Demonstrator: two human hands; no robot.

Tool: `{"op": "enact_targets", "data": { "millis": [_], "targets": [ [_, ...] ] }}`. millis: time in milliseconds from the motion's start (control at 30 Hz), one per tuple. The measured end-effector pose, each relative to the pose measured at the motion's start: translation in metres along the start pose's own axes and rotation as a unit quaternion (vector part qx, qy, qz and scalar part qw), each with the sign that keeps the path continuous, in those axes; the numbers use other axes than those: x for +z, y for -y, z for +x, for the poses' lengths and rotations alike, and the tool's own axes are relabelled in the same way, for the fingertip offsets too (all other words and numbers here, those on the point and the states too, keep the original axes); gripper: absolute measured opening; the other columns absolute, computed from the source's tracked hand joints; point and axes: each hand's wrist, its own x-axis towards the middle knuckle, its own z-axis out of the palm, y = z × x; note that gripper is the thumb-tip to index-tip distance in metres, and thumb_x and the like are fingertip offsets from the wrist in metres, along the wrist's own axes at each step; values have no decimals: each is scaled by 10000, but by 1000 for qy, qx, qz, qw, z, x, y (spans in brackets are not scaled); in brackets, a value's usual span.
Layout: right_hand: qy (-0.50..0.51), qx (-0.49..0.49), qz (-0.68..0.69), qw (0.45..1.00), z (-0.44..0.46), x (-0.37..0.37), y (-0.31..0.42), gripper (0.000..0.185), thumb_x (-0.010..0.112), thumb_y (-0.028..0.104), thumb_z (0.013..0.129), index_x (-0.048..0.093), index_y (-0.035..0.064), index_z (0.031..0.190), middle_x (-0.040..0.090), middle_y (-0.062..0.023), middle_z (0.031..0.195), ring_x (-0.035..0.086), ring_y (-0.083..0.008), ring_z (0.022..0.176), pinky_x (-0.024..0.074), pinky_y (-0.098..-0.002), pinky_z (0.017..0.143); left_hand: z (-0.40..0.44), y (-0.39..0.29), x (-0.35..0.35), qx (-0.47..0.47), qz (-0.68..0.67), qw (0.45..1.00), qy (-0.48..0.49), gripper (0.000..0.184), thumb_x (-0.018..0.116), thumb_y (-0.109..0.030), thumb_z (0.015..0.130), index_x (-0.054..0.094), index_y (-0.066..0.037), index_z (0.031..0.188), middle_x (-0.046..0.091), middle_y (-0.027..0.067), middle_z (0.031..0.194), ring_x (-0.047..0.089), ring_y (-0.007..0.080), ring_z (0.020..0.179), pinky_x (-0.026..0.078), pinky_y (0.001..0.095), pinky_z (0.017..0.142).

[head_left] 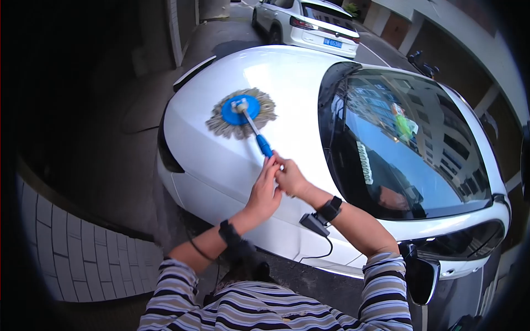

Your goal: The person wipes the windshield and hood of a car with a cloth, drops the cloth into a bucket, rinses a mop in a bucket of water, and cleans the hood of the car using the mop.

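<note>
A mop (241,113) with a round blue plate and a shaggy grey-beige fringe lies against the hood of a white car (221,165). Its short metal and blue handle slants down toward me. My left hand (264,193) is closed around the lower part of the handle, with the fingers pointing up along it. Just to its right, my right hand (291,177) grips the same handle, and the two hands touch. The end of the handle is hidden by my hands. Both wrists wear black bands.
The car's windshield (408,149) is on the right, with a side mirror (424,276) near my right elbow. Another white car (309,25) stands behind the hood. A low tiled wall (83,248) curves at the lower left. A dark cable (323,251) hangs by my right forearm.
</note>
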Motion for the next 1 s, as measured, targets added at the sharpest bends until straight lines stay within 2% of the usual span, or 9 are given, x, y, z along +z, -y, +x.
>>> {"op": "enact_targets", "data": {
  "millis": [267, 400, 500, 600, 633, 667, 700, 733, 1000],
  "targets": [
    [-44, -71, -97, 992, -80, -21, -6, 578, 502, 15, 842, 348, 25, 1399, 612, -141, 736, 572, -130, 643, 480, -270, 626, -29, -51, 8, 23, -23, 987, 159, 682, 570, 15, 708, 269, 113, 1312, 105, 332, 1461, 123, 474, 1365, 235, 445, 1096],
    [-95, -10, -79, 992, -123, -47, -6, 556, 536, 18, 853, 370, 7, 1384, 628, -124, 874, 550, -93, 787, 473, -253, 699, -23, -57, 20, 96, -113, 950, 275, 780, 538, 13, 686, 181, 129, 1370, -26, 324, 1474, -22, 471, 1378, 161, 472, 1118],
    [-165, -11, -113, 980, -132, -44, -11, 568, 506, 2, 843, 342, -6, 1387, 652, -213, 796, 679, -238, 738, 507, -307, 655, -9, -50, 11, 135, -156, 921, 330, 780, 524, 36, 663, 219, 97, 1378, 17, 298, 1485, 0, 442, 1390, 173, 469, 1121],
    [-188, 55, -119, 973, -90, -42, -7, 586, 499, 1, 842, 322, -1, 1400, 617, -141, 677, 615, -155, 546, 478, -270, 519, 29, -9, 8, 171, -158, 914, 333, 737, 519, 45, 654, 279, 105, 1348, 58, 306, 1479, 42, 452, 1385, 186, 467, 1116],
    [-196, 68, -113, 972, -66, -43, 1, 591, 486, -1, 842, 310, 0, 1406, 569, -84, 607, 522, -107, 436, 427, -256, 424, 47, 10, 8, 166, -177, 915, 323, 728, 523, 43, 648, 324, 58, 1348, 109, 249, 1496, 90, 419, 1391, 212, 437, 1115],
    [-206, 128, -88, 966, -41, -44, 10, 570, 496, 25, 849, 335, 7, 1396, 583, -103, 616, 543, -129, 444, 441, -284, 431, 68, 35, 10, 170, -196, 909, 325, 736, 515, 50, 654, 326, 15, 1365, 123, 216, 1504, 111, 383, 1397, 222, 413, 1115],
    [-231, 60, -118, 964, -8, -47, -13, 545, 497, 60, 874, 333, -3, 1389, 476, -4, 520, 464, -89, 388, 376, -259, 356, 89, 60, 10, 166, -216, 904, 328, 748, 503, 59, 666, 312, -22, 1385, 177, 210, 1492, 163, 371, 1388, 234, 406, 1110],
    [-231, 98, -129, 959, 25, -54, -17, 558, 515, 83, 880, 326, 11, 1400, 475, -4, 517, 471, -94, 393, 379, -262, 357, 107, 80, 6, 153, -218, 904, 335, 745, 496, 53, 698, 288, -50, 1406, 228, 216, 1472, 210, 372, 1371, 239, 424, 1104],
    [-244, 220, -116, 937, 171, -94, 3, 611, 470, 146, 887, 238, 120, 1452, 503, -59, 578, 477, -157, 410, 386, -312, 360, 97, 180, -38, 24, 76, 944, 319, 538, 514, -211, 913, 319, -43, 1386, 240, 203, 1471, 166, 368, 1387, 181, 531, 1094]
  ]
}}
